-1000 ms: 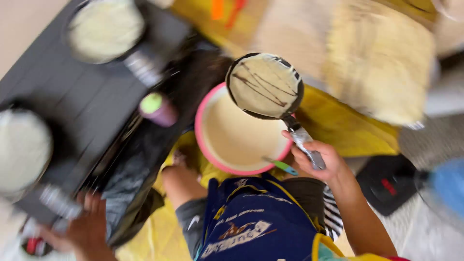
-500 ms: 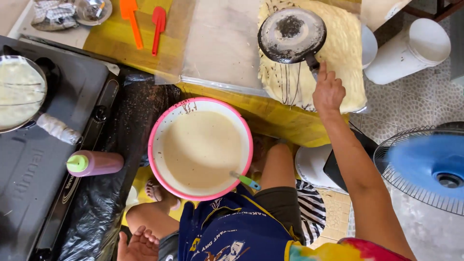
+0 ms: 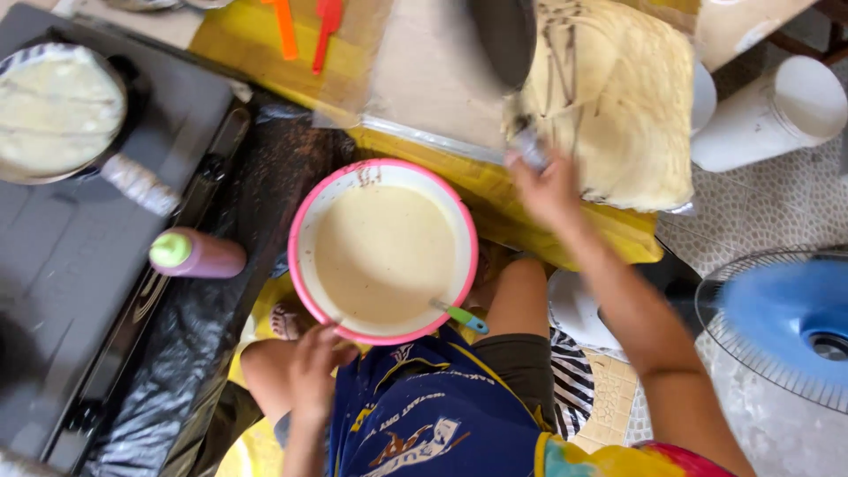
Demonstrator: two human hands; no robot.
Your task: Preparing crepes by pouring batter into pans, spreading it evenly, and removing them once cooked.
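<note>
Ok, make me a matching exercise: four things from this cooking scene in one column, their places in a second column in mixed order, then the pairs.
Things:
1. pink-rimmed bowl of batter
2. purple bottle with green cap
3. orange and red spatulas
4. blue fan

Places:
A. at the right edge, on the floor
B. at the top, on the yellow sheet
C. in the middle, by the left hand
D. lying beside the dark stove

Pairs: 1-C, 2-D, 3-B, 4-A

Floor-level home cooking spot: stove (image 3: 79, 256), batter bowl (image 3: 383, 252), crepe stack (image 3: 618, 106), fan (image 3: 786, 322).
</note>
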